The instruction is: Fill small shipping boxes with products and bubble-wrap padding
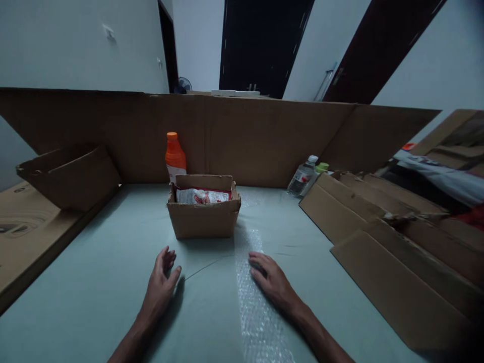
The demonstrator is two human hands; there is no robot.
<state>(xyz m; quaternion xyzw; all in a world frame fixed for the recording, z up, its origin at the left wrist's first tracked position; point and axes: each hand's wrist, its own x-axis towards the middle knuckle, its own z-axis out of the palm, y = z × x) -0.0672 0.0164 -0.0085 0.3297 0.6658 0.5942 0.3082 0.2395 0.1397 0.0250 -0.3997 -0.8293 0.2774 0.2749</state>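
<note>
A small open cardboard box (204, 218) stands in the middle of the pale green table (94, 267), with a white and red packet (202, 196) inside. A strip of bubble wrap (254, 282) runs from the box toward me. My left hand (161, 286) hovers or rests just in front of the box, fingers loosely apart, holding nothing. My right hand (269, 280) lies flat on the bubble wrap with its fingers stretched out. Behind the box stands an orange bottle (175, 157).
A tall cardboard wall (264, 136) closes off the back of the table. Flattened cardboard pieces (381, 237) are stacked at the right, with a clear water bottle (302, 176) and a green-capped bottle (321, 168) beside them. Another open cardboard box (71, 176) sits at the left.
</note>
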